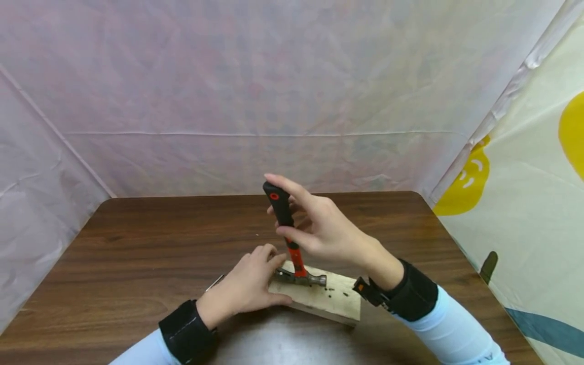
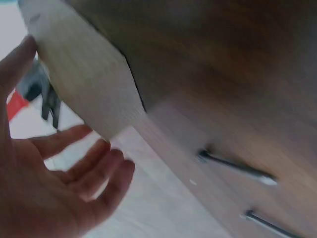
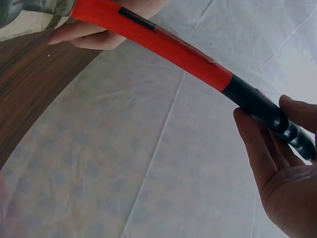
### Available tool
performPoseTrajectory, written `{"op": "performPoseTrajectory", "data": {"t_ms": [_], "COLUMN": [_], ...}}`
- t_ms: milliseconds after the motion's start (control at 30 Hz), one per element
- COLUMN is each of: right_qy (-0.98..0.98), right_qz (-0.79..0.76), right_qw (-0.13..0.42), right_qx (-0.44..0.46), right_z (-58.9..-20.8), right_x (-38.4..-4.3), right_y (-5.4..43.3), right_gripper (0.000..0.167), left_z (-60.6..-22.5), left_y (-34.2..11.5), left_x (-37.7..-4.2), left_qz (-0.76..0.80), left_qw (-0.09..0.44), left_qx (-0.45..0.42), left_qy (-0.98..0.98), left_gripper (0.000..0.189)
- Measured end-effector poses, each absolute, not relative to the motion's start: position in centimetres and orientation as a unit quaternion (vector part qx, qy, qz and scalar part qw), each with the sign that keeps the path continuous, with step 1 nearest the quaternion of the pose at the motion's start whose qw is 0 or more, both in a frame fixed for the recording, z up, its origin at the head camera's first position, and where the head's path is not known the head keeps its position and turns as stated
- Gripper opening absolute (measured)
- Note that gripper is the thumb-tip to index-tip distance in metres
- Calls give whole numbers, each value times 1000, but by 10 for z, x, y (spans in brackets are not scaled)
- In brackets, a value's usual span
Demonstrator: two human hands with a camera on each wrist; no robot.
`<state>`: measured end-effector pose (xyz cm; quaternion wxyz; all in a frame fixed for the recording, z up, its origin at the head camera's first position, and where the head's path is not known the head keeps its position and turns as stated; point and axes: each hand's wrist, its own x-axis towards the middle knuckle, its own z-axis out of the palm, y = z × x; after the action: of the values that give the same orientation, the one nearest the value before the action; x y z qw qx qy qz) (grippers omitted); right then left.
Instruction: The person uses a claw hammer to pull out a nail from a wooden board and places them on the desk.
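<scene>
A claw hammer [image 1: 297, 259] with a red shaft and black grip stands nearly upright on a pale wooden block [image 1: 328, 304]. Its metal head lies low over the block's top, striking face to the right and claw to the left. My right hand [image 1: 321, 223] holds the black grip between thumb and fingers, high on the handle. At the block's left end, my left hand [image 1: 251, 281] grips the wood, thumb along the near side and fingers toward the far edge. The left wrist view shows the claw beside the block [image 2: 89, 69].
Two metal nails [image 2: 237, 167] lie on the brown wooden table [image 1: 137, 253], left of the block. Several dark spots mark the block's right half. Pale cloth [image 1: 274, 91] hangs behind the table, and a patterned cloth [image 1: 524, 228] hangs on the right.
</scene>
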<state>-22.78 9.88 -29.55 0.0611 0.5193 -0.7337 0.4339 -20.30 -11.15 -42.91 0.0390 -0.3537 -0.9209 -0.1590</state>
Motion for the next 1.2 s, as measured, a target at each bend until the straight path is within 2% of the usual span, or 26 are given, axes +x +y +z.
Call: {"op": "performPoseTrajectory", "data": {"t_ms": [167,367,800,1200], "right_qy": [-742,-745,-746,-746], "right_qz": [428,421,401,407], "right_qw": [67,88,113,143], "right_qx": [511,510,519,508], "right_z": [-294,-294,-293,-297], "right_x": [-228,-229,-228,-226], "right_y": [100,100,100,108], "right_gripper": [86,83,82,81], "left_z": [-424,-424,-426,-425], "left_y": [-127,-132,-130,-129], "left_x": [-219,-227,-230,-230], "left_qz": [-239,-276,-289,-288], "left_qw": [-52,-91,-81,-94], "left_qx": [-376,-379,-369,-361], "left_qy": [-894,-879,-880,-882], "left_gripper": [75,72,73,74]}}
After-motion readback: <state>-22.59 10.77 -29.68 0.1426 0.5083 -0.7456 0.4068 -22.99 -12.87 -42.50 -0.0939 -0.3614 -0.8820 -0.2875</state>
